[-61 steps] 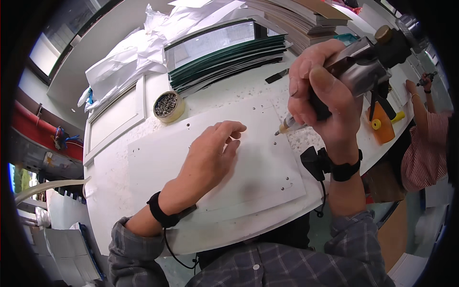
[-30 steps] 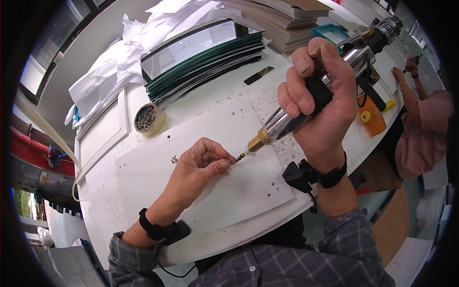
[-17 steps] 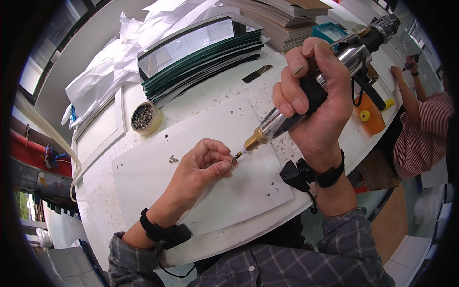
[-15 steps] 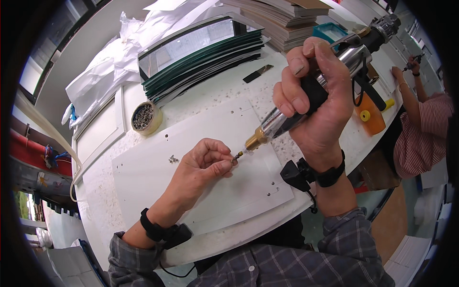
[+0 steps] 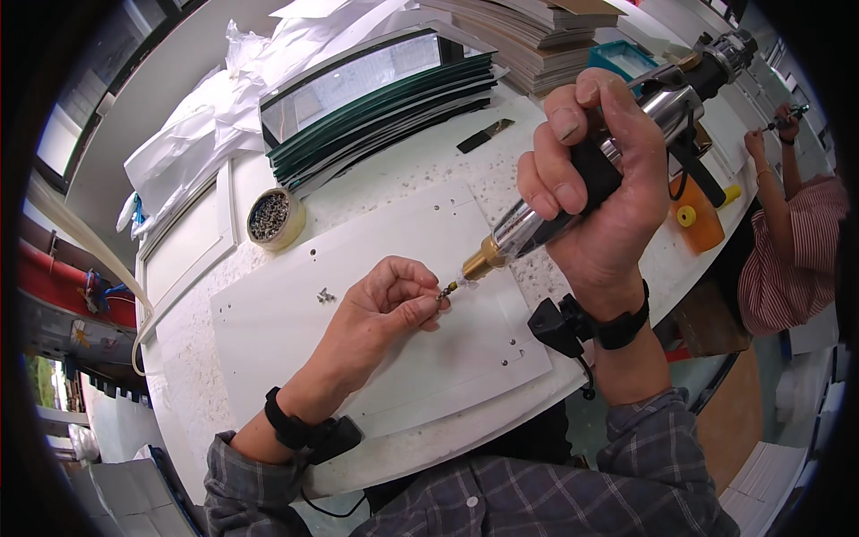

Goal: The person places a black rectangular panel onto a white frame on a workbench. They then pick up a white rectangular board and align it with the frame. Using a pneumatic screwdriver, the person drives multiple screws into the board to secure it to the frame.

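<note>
A power screwdriver with a chrome body and brass nose is gripped in my right hand. It slants down to the left, its bit pointing at my left hand. Thumb and fingers of that hand pinch a small screw at the bit's tip, just above a white panel. Whether bit and screw touch is too small to make out. Several loose screws lie on the panel left of my left hand, and a round tub of screws stands beyond them.
Green-edged panels are stacked at the back, with crumpled white sheeting to their left. A dark blade lies on the table. An orange container stands at right, near another person in a striped top.
My right hand and the screwdriver have shifted slightly to the right. My left hand keeps its pinch almost in place. At far right, the other person's hands have moved a little.
</note>
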Available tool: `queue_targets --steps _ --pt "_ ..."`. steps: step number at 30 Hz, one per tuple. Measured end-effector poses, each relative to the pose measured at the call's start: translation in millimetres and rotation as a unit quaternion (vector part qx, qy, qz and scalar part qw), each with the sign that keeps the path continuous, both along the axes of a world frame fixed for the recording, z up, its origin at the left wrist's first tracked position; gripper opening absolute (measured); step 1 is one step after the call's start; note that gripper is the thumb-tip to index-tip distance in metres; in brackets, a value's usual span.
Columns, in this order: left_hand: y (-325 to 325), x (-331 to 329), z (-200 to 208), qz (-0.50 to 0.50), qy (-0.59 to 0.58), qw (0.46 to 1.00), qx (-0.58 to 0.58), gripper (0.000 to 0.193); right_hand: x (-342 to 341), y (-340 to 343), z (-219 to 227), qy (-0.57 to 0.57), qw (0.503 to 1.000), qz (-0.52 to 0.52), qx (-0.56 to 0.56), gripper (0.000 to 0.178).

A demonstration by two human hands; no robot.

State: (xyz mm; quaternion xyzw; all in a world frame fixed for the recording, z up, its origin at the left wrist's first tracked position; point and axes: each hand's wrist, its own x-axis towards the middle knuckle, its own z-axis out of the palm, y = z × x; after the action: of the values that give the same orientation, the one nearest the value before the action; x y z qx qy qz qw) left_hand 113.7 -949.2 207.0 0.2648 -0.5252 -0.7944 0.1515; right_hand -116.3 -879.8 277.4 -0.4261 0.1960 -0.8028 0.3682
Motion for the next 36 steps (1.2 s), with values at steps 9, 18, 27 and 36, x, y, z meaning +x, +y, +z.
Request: queue_targets --steps 9,18,27,36 --pt "2 -3 1 0.004 0.002 1.000 0.005 0.019 -3 3 1 -0.032 0.999 0.016 0.010 0.025" --pt "3 -12 1 0.034 -0.035 0.989 -0.140 0.018 -4 -3 0 0.009 1.000 -0.014 0.009 0.024" --pt "-30 -51 3 0.031 -0.104 0.921 -0.373 0.024 7 -50 21 0.179 0.976 -0.121 0.020 0.021" --pt "-37 -58 -5 0.014 -0.108 0.916 -0.385 0.030 7 -70 13 0.214 0.964 -0.130 0.086 0.022"
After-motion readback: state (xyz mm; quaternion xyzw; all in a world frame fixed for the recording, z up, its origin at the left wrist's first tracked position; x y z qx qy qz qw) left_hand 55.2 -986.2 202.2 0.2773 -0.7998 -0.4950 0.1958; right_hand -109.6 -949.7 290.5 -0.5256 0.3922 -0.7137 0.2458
